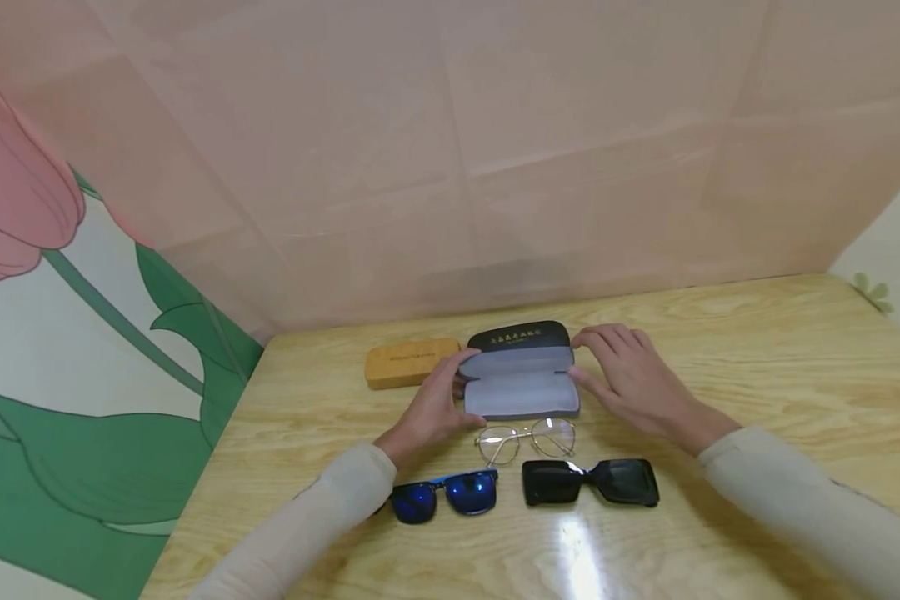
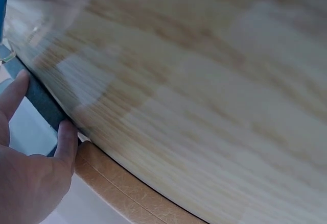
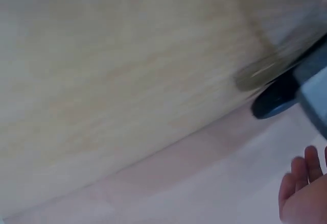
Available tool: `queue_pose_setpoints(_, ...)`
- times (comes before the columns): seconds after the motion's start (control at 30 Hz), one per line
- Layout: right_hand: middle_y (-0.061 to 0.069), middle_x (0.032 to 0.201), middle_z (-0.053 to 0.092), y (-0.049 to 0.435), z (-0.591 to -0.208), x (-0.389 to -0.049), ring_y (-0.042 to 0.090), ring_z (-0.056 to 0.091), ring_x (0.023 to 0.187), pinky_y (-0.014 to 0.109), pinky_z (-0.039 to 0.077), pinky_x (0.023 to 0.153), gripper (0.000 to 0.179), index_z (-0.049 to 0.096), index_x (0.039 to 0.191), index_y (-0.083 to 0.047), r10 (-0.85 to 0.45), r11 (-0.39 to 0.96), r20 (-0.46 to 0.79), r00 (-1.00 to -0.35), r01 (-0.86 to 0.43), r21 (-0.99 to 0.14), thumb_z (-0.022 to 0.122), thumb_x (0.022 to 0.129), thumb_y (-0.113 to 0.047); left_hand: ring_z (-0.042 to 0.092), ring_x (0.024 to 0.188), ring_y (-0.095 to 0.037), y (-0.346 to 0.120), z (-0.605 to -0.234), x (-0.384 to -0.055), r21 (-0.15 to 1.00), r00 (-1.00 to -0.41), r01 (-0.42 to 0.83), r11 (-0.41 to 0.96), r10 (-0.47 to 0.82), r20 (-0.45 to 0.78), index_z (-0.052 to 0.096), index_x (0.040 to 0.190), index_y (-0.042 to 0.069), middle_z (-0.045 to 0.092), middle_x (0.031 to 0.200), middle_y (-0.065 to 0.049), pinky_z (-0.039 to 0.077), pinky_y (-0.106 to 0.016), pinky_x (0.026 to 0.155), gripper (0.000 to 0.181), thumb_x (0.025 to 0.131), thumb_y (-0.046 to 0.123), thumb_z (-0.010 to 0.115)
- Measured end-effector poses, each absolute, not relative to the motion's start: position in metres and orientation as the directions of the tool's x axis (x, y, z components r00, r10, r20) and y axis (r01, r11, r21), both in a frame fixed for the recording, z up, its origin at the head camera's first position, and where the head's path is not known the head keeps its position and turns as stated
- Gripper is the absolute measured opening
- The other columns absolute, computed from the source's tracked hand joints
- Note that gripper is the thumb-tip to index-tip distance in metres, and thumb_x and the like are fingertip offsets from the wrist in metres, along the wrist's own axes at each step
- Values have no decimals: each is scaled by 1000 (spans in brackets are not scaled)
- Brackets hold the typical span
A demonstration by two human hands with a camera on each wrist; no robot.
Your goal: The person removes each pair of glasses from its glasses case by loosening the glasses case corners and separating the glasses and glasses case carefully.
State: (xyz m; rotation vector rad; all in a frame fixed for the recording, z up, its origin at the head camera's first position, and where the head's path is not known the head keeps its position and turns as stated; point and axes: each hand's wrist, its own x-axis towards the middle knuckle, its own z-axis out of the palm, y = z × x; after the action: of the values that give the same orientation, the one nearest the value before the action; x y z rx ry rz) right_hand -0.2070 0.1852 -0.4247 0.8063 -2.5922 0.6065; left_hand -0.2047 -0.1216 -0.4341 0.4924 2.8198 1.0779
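A dark glasses case [image 1: 521, 397] lies open on the table, its grey lining showing and gold lettering on a black flap at the back. My left hand [image 1: 437, 404] holds the case's left end, thumb at the front corner and fingers on the side and lid edge; the left wrist view shows two fingertips [image 2: 66, 134] against the case's edge [image 2: 43, 99]. Beside the right end, my right hand [image 1: 630, 379] has its fingers spread and loosely bent, thumb and forefinger close to the lid; contact is hard to tell. In the right wrist view the fingers [image 3: 299, 173] hold nothing.
Thin-framed clear glasses [image 1: 527, 440] lie just in front of the case. Nearer are blue-lensed sunglasses [image 1: 444, 496] at left and black sunglasses [image 1: 591, 482] at right. An orange-brown glasses case [image 1: 401, 364] sits left of the dark one. A pinkish cloth-like wall [image 1: 450, 167] rises behind.
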Motion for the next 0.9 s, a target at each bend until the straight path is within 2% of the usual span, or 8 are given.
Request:
queue_pose_setpoints(0.13,11,129,62,184,-427,-223,32,51,126,55,33,108,45,57,129,-9,-425,753,364,-829,-547,-365,46,103,-45,59,112,-20,-120,-434,-204,664,-941,277,694,335,42,33,151,28,45,145,-6,54,-27,94,104,67,12,92)
queue_pose_setpoints(0.3,11,115,71,182,-427,-234,31,65,105,54,47,94,49,55,132,-10,-404,738,267,-875,-484,-470,39,105,-48,58,111,-18,-119,-432,-202,666,-942,276,693,333,44,34,151,26,47,142,-5,53,-26,94,102,67,11,92)
queue_pose_setpoints(0.43,9,112,72,180,-427,-237,25,66,97,48,51,84,53,57,133,-13,-409,740,168,-897,-434,-514,35,105,-52,58,110,-17,-117,-431,-201,664,-942,277,694,333,46,35,151,25,48,141,-4,53,-25,94,103,67,12,92)
queue_pose_setpoints(0.63,9,114,71,176,-426,-239,20,65,93,44,52,79,61,57,137,-15,-420,757,41,-907,-374,-536,34,102,-60,56,118,-20,-111,-431,-201,630,-928,322,707,368,62,37,150,24,46,147,-5,52,-31,100,101,67,16,93)
queue_pose_setpoints(0.77,16,127,67,177,-428,-238,32,66,106,54,51,90,66,55,141,-10,-430,746,11,-903,-362,-559,34,102,-59,56,117,-20,-109,-431,-201,619,-927,328,713,371,64,36,151,26,45,148,-5,52,-32,100,101,67,17,93)
queue_pose_setpoints(0.9,22,141,57,177,-427,-238,45,54,127,64,43,103,69,52,143,-5,-439,724,-14,-898,-345,-597,33,103,-59,55,121,-20,-109,-432,-202,601,-924,339,724,377,68,36,151,27,45,149,-4,51,-34,103,102,67,19,93)
